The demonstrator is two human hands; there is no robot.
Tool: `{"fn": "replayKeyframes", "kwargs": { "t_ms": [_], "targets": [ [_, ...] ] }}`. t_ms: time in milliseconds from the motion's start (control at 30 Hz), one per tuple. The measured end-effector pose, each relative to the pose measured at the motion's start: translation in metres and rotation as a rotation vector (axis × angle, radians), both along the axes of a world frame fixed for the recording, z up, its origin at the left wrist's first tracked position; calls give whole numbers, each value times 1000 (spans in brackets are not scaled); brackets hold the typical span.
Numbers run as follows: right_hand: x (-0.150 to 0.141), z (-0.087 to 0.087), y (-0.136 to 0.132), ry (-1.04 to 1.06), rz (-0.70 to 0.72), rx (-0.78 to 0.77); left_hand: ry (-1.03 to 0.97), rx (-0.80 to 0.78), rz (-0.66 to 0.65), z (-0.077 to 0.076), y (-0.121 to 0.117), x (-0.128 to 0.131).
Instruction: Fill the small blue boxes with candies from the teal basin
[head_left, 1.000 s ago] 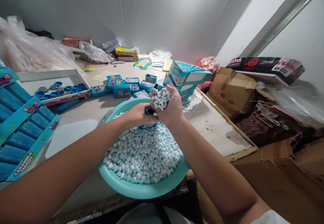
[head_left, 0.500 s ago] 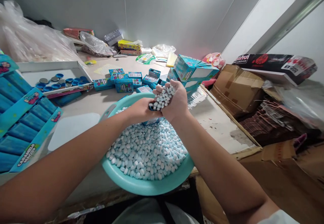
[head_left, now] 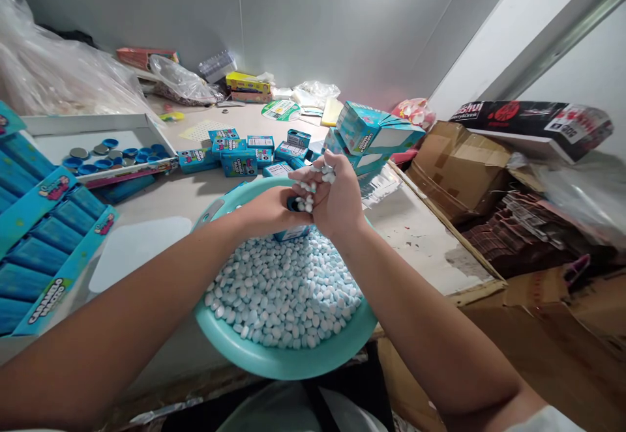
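My left hand [head_left: 268,212] is closed around a small blue container [head_left: 292,233], mostly hidden by the fingers, with its dark opening facing up. Against that opening, my right hand [head_left: 342,199] is cupped and tilted. It holds a few white and pale-blue oval candies [head_left: 306,204], some lying at the container's mouth. Both hands are above the far part of a turquoise basin [head_left: 288,361], which is filled with a heap of the same candies [head_left: 288,295].
Several small blue boxes [head_left: 239,163] lie beyond the basin. To the left are a white tray [head_left: 49,139] with blue caps [head_left: 88,169] and a display box [head_left: 53,243] of blue packs. Larger blue cartons [head_left: 364,135] stand behind my right hand; cardboard boxes [head_left: 454,165] are at right.
The pile of candies in my right palm has shrunk to a few, moving down toward the container's opening. My left hand keeps its hold on the container.
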State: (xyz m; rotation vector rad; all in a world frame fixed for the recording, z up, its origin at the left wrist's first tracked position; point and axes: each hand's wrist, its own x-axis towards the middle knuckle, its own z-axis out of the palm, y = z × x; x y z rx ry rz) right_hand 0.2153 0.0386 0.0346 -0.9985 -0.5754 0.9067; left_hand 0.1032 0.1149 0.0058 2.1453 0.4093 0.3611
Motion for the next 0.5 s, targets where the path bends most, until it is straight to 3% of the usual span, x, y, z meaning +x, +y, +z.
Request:
{"fn": "replayKeyframes", "kwargs": {
  "t_ms": [267,500],
  "targets": [
    [1,3,-6,-37,127,-14,55,139,-3,-3,7,-1],
    [2,2,-6,-38,128,8,83,127,14,-3,7,-3]
  ]
}}
